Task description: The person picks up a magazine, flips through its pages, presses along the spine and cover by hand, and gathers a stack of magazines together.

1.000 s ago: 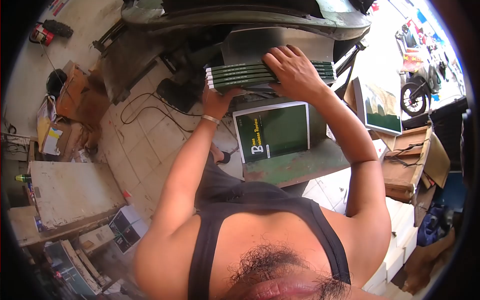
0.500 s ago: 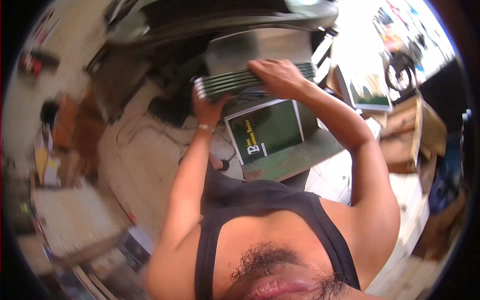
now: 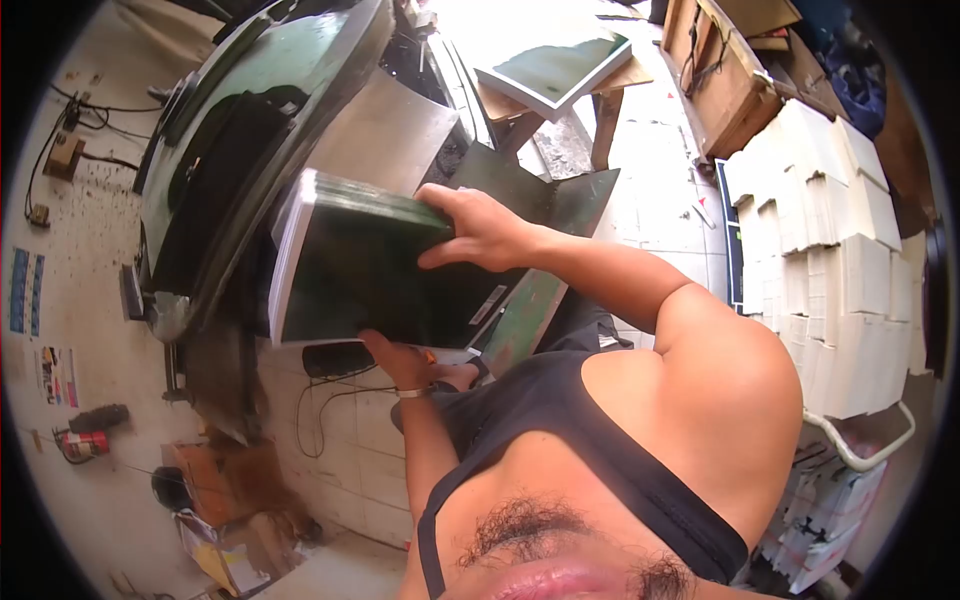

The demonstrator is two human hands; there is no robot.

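Both my hands hold a stack of dark green-covered books [image 3: 350, 265], tilted in front of my body with the white page edges toward the left. My right hand [image 3: 480, 228] grips the upper right edge, thumb lying on the top cover and fingers over the spines. At the lower edge, my left hand [image 3: 398, 362] supports the stack with the thumb showing; its other fingers are partly hidden. Under and beside the books is a worn green metal surface [image 3: 528, 318]. A large green machine [image 3: 325, 55] with a bare metal plate [image 3: 385, 135] stands just beyond the stack.
Another green-covered stack [image 3: 560, 75] lies on a wooden stand [image 3: 606, 125] at the top. Tall piles of white paper blocks [image 3: 825, 260] stand at right, below a wooden crate [image 3: 722, 75]. Cables and a red fire extinguisher [image 3: 85, 445] are at left.
The books have swung left and tilted, so the cover now faces me instead of the spines. The view has turned toward the right. Both hands keep hold.
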